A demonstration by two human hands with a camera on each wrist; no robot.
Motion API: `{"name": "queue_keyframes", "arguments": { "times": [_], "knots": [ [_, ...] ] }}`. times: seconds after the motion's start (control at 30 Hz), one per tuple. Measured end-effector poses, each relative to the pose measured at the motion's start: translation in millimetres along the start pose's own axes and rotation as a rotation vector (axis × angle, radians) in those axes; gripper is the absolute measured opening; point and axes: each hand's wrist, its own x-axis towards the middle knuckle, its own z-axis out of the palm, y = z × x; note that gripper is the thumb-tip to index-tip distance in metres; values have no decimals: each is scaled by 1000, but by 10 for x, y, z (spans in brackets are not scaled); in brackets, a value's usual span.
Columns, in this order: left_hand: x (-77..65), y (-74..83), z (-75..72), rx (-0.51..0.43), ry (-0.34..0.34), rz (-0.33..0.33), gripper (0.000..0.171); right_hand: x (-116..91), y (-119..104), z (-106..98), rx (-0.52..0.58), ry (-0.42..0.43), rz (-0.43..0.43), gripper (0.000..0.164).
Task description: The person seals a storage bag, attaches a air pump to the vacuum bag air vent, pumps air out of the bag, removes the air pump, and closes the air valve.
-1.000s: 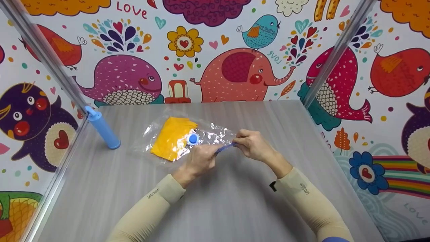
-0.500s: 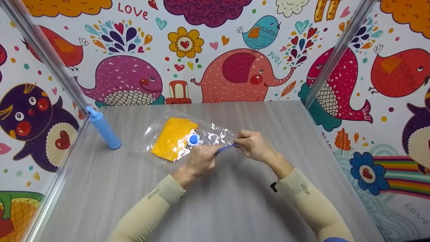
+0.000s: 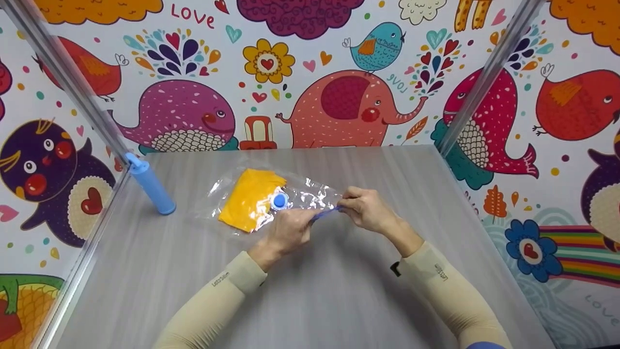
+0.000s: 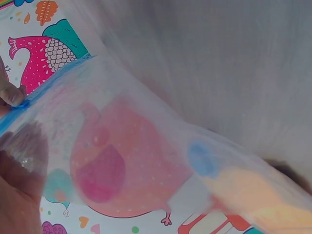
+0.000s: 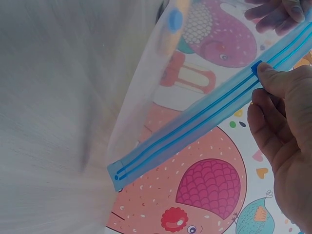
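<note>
A clear vacuum storage bag [image 3: 310, 186] lies on the table with a folded yellow cloth [image 3: 249, 201] and a round blue valve [image 3: 279, 200]. Its blue zip edge, seen as a double-ridged strip [image 5: 195, 114] in the right wrist view, is raised toward the person. My left hand [image 3: 290, 228] grips this edge near the valve; the bag partly veils its fingers in the left wrist view. Farther right along the edge, my right hand [image 3: 368, 209] pinches a small blue slider [image 5: 256, 69] on the zip, thumb on top.
A light blue hand pump [image 3: 152, 186] stands tilted in the head view at the table's left side. Printed cartoon panels [image 3: 339, 106] with metal corner posts enclose the grey table [image 3: 310, 291] at the back and sides.
Both hands keep nearly the same place on the zip edge. The bag, cloth and pump have not moved; only the head view shifts slightly.
</note>
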Motion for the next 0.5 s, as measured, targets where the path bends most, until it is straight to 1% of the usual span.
{"name": "queue_keyframes", "arguments": {
  "times": [0.13,0.37,0.5],
  "knots": [
    [2,-3,3,-1,-1,2,17,-1,-5,-11,2,-12,13,10],
    [8,-9,-1,18,20,17,16,-5,8,-10,21,-13,25,14],
    [11,-5,-9,12,12,14,15,-18,18,-8,23,-17,30,14]
  ]
}}
